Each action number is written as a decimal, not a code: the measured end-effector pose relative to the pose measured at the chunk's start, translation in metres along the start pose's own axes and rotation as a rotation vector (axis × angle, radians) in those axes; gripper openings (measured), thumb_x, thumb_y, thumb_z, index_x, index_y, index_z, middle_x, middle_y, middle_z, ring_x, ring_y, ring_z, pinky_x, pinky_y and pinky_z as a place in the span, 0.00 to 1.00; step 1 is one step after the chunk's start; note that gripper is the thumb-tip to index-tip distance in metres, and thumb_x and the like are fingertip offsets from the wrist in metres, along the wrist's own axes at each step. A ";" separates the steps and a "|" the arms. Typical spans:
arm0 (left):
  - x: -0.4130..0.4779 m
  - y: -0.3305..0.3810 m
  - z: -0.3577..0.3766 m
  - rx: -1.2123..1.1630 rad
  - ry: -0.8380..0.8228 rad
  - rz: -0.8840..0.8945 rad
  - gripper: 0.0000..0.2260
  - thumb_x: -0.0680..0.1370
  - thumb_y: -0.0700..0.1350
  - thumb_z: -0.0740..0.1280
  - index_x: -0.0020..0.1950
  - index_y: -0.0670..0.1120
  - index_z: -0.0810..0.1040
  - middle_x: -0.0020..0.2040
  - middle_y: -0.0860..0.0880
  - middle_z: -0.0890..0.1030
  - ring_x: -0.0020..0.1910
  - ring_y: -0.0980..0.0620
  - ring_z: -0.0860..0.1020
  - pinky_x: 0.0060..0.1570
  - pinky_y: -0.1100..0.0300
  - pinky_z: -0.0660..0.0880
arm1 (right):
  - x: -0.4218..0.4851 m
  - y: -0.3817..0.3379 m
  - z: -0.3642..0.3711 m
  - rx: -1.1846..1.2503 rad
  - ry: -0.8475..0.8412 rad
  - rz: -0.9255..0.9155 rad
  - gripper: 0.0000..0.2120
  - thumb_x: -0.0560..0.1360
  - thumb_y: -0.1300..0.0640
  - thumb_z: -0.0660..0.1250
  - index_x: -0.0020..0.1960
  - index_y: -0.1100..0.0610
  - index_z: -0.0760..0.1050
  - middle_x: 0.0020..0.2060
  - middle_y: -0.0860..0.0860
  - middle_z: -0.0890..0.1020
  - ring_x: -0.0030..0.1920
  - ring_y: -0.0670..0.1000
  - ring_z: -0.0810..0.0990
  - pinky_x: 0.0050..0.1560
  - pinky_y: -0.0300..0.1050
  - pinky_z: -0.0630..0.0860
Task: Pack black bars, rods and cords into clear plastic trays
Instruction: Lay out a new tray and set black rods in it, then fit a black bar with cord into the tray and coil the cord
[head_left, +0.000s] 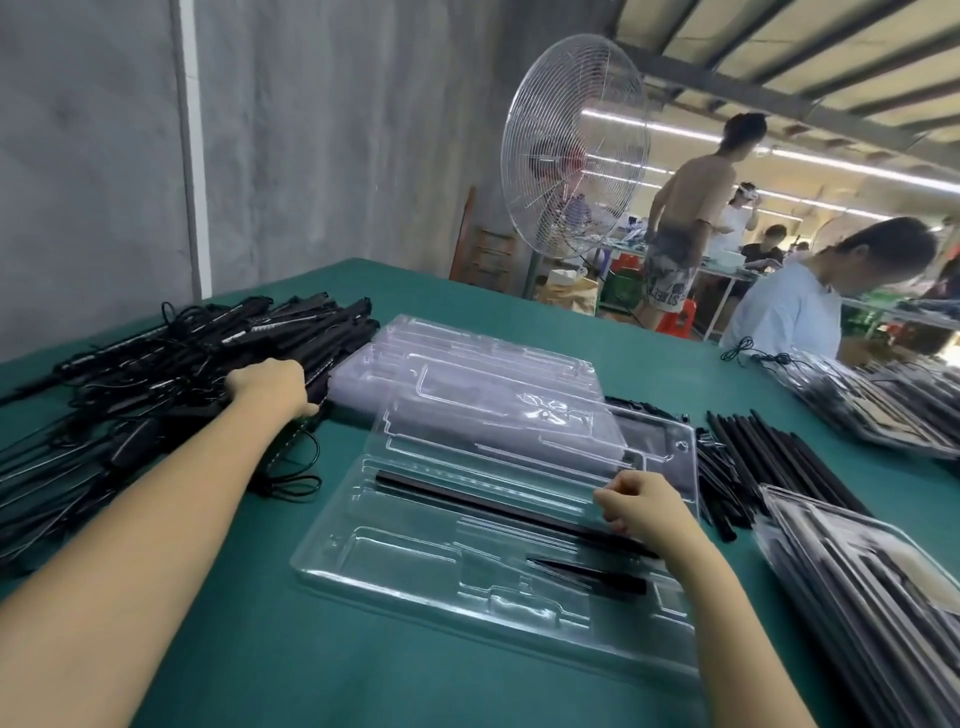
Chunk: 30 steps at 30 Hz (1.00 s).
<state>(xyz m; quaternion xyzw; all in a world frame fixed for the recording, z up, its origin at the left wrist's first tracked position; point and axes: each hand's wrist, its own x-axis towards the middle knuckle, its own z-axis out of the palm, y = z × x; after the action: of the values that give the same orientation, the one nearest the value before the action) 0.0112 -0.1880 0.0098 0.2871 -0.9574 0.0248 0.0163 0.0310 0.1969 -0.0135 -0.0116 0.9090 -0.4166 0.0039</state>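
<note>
Long black bar in clear plastic tray, axis far-left to near-right. Right hand pinches its near-right end. Left hand grasps black corded-rod pile, worktop left edge.

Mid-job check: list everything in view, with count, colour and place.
table: one, green, under everything.
open tray: one, clear, centre front.
long rod: one, black, in open tray.
short bar: one, black, tray's near slot.
empty trays: a stack, clear, behind open tray.
corded bars: a pile, black, left.
loose rods: many, black, right of open tray.
packed trays: two stacks, clear with black contents, right.
fan: one, white, behind table.
people: several, background right.
left hand: grips corded bars.
right hand: fingers curled on long rod's right end.
</note>
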 end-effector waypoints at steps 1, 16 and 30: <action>0.002 0.001 0.000 0.042 0.003 0.008 0.20 0.75 0.59 0.67 0.60 0.47 0.75 0.57 0.47 0.78 0.56 0.47 0.77 0.44 0.57 0.68 | 0.000 0.000 0.000 0.004 -0.001 0.002 0.07 0.75 0.61 0.65 0.38 0.60 0.74 0.32 0.52 0.78 0.31 0.48 0.76 0.37 0.40 0.75; 0.015 -0.032 -0.017 0.212 0.466 0.196 0.18 0.72 0.59 0.69 0.57 0.50 0.80 0.69 0.41 0.68 0.69 0.41 0.62 0.72 0.41 0.48 | 0.001 0.000 -0.001 -0.016 0.003 0.001 0.07 0.74 0.61 0.65 0.37 0.58 0.75 0.29 0.50 0.78 0.30 0.48 0.76 0.37 0.41 0.75; -0.093 0.043 -0.108 -0.671 0.794 1.152 0.14 0.75 0.42 0.71 0.57 0.38 0.76 0.45 0.44 0.83 0.41 0.47 0.81 0.44 0.51 0.79 | -0.046 -0.163 0.021 0.806 -0.165 -0.461 0.20 0.72 0.46 0.67 0.60 0.53 0.68 0.44 0.48 0.80 0.31 0.49 0.80 0.31 0.42 0.76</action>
<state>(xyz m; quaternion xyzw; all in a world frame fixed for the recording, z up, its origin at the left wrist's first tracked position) 0.0671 -0.0946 0.1116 -0.3065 -0.8343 -0.1609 0.4290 0.0802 0.0757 0.0960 -0.2437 0.6451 -0.7241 -0.0123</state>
